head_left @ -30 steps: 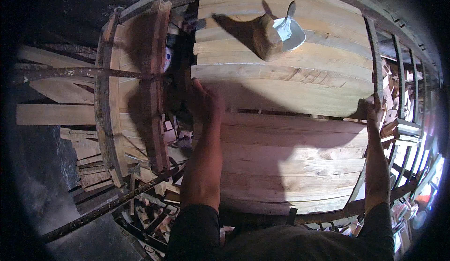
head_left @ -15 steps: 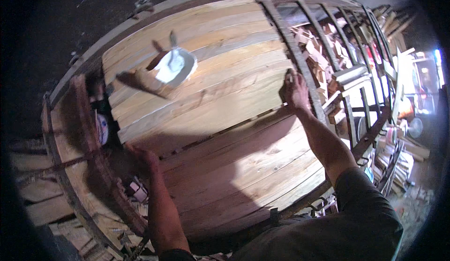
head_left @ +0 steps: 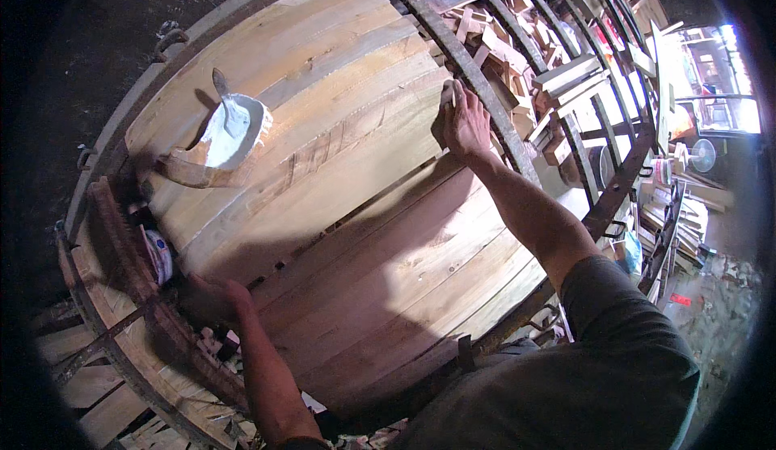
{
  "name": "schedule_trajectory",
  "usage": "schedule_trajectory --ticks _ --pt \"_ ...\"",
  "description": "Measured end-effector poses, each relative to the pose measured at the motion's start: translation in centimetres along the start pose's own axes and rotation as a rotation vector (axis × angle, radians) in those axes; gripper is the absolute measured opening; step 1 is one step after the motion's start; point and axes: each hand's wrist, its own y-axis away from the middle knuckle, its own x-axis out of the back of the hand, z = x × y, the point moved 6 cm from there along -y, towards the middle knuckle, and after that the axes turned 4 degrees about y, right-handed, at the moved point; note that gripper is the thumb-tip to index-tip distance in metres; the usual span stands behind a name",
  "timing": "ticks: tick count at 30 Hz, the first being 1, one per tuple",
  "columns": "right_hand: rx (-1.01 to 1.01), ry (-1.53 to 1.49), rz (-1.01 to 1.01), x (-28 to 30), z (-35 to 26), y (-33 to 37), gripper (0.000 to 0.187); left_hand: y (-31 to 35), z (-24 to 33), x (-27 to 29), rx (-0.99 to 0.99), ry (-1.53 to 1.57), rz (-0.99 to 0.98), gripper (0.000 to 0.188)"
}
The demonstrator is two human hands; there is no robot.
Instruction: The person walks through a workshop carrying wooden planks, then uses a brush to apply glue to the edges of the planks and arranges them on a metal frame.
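Note:
A pale panel of boards [head_left: 347, 155] lies in front of me, beside a second board panel [head_left: 388, 264] nearer my body. A narrow dark gap with small blocks runs between them. My right hand [head_left: 466, 123] is closed round the right end of the far panel, by a dark metal bar. At that panel's near left corner, my left hand [head_left: 217, 295] is curled in shadow; its fingertips are hard to see. On the far panel sits a cut-open tub [head_left: 218, 177] of white paste [head_left: 222, 143], with a spatula [head_left: 220, 84] standing in it.
Metal bars [head_left: 440, 34] cross the rack on the right, over a heap of wood offcuts [head_left: 505, 58]. A stack of short boards [head_left: 570, 78] rests on the bars. Left of the panels are a rusty beam [head_left: 121, 236] and a white round container [head_left: 158, 254]. A fan [head_left: 702, 155] stands far right.
The whole view has shifted and turned, so the panels, tub and bars appear farther left. Both hands stay at the ends of the far panel.

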Motion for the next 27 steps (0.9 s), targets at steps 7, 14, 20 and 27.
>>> schedule_trajectory --ticks 7,14,20,27 --pt "0.0 -0.007 -0.09 -0.1 -0.3 -0.3 0.057 -0.2 -2.4 1.7 0.019 -0.142 0.005 0.052" --pt "0.009 0.0 -0.053 -1.4 0.5 -0.5 0.053 -0.9 -2.6 0.9 0.04 -0.611 -0.057 0.046" --pt "0.004 -0.019 -0.063 -0.8 0.0 -0.7 0.053 -1.6 -2.5 -0.8 -0.156 -1.45 -0.317 0.043" --pt "0.003 -0.03 -0.042 -0.4 -0.1 -0.4 0.055 -1.1 -0.9 2.4 -0.03 -0.763 0.146 0.041"
